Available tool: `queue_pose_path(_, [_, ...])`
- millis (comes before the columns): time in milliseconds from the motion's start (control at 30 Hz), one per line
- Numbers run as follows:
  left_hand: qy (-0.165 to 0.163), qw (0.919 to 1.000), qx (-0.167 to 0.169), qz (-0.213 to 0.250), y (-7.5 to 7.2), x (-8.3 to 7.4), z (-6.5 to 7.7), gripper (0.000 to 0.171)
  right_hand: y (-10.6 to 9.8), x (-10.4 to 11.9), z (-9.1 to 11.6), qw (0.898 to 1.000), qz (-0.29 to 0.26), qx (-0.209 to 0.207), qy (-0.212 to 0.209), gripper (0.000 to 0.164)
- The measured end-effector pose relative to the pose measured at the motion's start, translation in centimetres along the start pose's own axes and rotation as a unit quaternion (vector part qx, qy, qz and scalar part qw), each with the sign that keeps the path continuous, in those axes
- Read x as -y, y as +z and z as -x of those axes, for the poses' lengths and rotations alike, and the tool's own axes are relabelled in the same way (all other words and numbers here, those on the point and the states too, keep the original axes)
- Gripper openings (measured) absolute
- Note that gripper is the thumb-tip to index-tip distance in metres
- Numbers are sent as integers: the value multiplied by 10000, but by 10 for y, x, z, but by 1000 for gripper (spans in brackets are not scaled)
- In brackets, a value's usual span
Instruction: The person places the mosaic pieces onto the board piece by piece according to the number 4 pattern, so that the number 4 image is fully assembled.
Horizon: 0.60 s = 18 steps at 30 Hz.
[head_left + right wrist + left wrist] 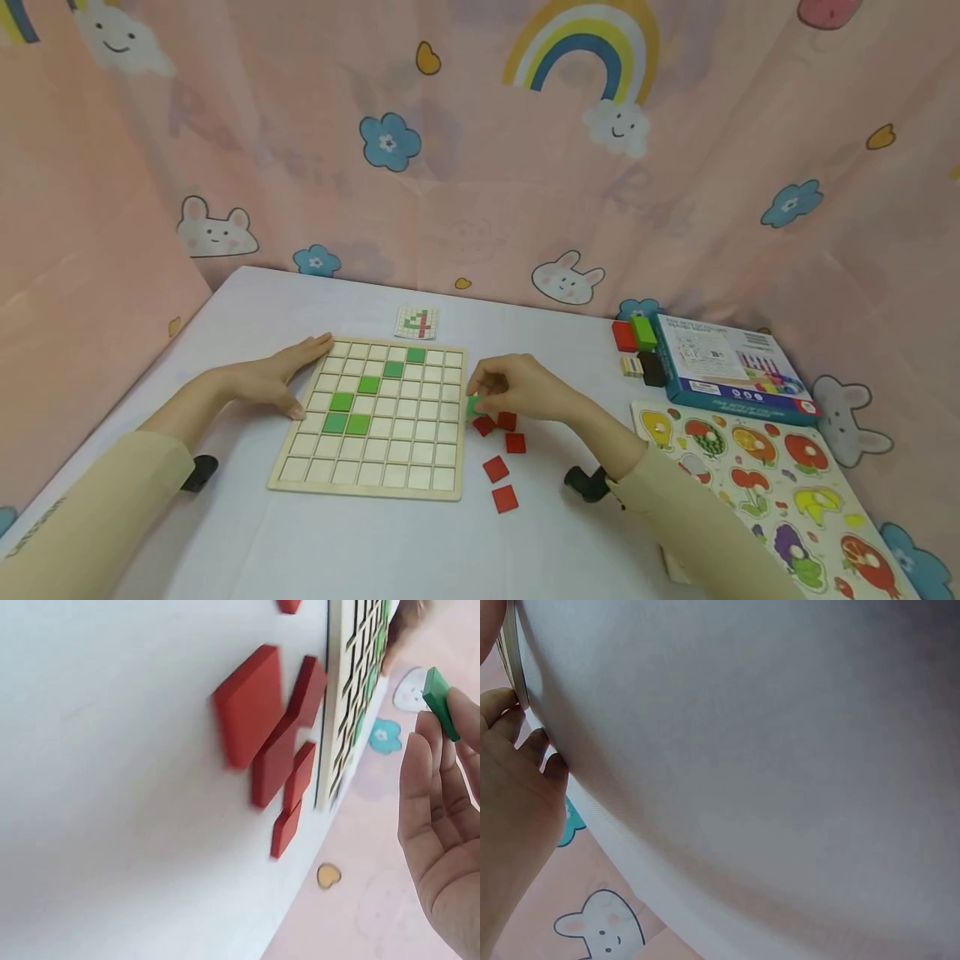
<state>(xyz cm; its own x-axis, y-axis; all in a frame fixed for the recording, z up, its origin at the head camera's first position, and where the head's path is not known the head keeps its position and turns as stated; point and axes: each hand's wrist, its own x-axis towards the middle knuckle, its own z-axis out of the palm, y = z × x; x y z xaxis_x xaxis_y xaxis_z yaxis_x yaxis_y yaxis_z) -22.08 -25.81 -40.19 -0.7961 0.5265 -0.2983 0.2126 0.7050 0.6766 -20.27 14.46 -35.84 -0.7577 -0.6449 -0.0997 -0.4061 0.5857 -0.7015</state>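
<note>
A wooden grid board [367, 493] lies flat on the white table, with several green square tiles [368, 385] set in its cells in a diagonal line and a short row. My left hand [262, 379] rests against the board's left edge, thumb and fingers spread. Just off the board's right edge, my right hand [521, 387] pinches a green tile [439, 701] between thumb and fingertips. Below that hand, several red square tiles [506, 498] lie loose on the table. Beyond the board's far edge is a small pattern card [417, 322] with green and red squares.
On the right stand a boxed set [735, 367], a red block [624, 337], a green block [642, 332], a black piece [651, 369] and a small striped piece [632, 366]. A fruit puzzle board [757, 467] lies nearer, partly under the right forearm. A patterned curtain [465, 167] hangs behind.
</note>
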Motion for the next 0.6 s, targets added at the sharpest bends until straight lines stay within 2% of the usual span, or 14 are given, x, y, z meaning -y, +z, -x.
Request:
queue_pose_path(167, [-9,10000,1,33,0,0,-1,121,18,12,-31,9999,-7,-144,-48,9])
queue_pose_path(300, [-23,10000,2,58,0,-1,0,121,33,22,-52,9998,-156,-103,-51,10])
queue_pose_path(433, [-25,10000,0,39,0,-1,0,121,49,35,-68,9997,-245,18,-68,10])
queue_pose_path(600, [-5,10000,3,45,0,-1,0,122,63,48,-80,9998,-156,57,115,9])
